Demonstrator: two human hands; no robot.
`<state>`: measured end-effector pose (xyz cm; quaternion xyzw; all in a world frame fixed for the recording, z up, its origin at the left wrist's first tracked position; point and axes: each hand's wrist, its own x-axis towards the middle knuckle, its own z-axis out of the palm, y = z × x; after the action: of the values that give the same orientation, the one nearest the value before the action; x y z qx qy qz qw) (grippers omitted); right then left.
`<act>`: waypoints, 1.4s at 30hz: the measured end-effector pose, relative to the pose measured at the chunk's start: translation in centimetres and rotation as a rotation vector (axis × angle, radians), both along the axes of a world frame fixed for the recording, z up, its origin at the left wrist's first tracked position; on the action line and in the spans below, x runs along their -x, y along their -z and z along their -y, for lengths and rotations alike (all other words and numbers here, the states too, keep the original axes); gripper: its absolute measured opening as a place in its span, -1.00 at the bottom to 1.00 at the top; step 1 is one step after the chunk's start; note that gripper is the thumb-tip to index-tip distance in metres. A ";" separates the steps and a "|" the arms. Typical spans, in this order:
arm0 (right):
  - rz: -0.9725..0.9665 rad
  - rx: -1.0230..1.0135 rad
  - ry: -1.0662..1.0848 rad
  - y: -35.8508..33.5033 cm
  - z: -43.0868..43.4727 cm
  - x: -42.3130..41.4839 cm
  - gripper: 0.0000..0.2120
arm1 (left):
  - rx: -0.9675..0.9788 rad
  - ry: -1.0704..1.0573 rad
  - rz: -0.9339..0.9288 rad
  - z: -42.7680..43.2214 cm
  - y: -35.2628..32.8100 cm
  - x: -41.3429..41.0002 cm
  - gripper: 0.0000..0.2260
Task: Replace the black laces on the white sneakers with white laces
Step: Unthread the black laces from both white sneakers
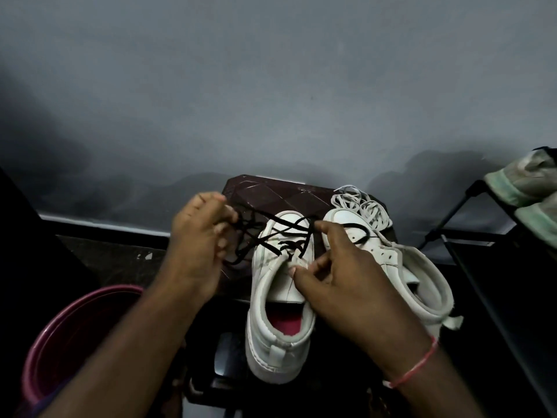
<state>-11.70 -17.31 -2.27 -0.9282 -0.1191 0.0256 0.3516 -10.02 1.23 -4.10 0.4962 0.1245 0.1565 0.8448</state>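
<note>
Two white sneakers stand side by side on a dark brown stool [271,188]. The left sneaker [278,309] has a loose black lace [283,233] crossing its front. My left hand [199,239] pinches a bunch of that black lace and holds it out to the left of the shoe. My right hand [337,273] rests on the left sneaker's right side, its fingers curled at the eyelets and touching the lace. The right sneaker [413,267] carries a short piece of black lace [358,233] near its toe. A pile of white laces [361,209] lies beyond the right sneaker.
A pink bucket [60,336] stands at the lower left. A dark metal rack [470,224] with pale green cloth [524,191] on it is at the right. A grey wall rises behind the stool. A dark object [226,357] lies below the left sneaker's heel.
</note>
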 end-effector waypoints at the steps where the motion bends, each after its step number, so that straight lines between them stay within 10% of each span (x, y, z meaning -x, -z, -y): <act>1: 0.022 0.003 0.017 0.0 -0.1 0.0 -0.38 | 0.039 -0.042 -0.002 -0.7 0.1 -0.2 -0.83; 6: 0.122 0.034 0.031 0.1 -0.8 0.6 -0.42 | -0.581 -0.079 -0.271 -1.4 2.2 -0.2 -0.77; 10: 0.142 0.154 -0.022 -0.1 -1.1 0.9 -0.79 | -1.043 0.092 -0.113 0.8 1.8 1.5 -0.69; 22: 0.184 0.155 0.057 0.7 -1.4 0.6 -0.83 | -1.410 0.216 -0.005 2.3 0.7 2.3 -0.85; 33: 0.162 0.073 0.191 1.4 0.7 -0.7 -0.91 | -0.939 0.212 -0.078 0.1 1.6 1.6 -0.85; 42: 0.178 -0.003 0.189 1.9 -0.3 -0.3 -0.87 | -1.688 0.182 -0.036 3.0 -1.1 1.5 -0.79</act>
<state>-11.35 -17.02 -4.22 -0.9334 -0.0619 -0.0904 0.3417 -11.54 -1.74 -2.96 0.9708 -0.0610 0.1203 0.1985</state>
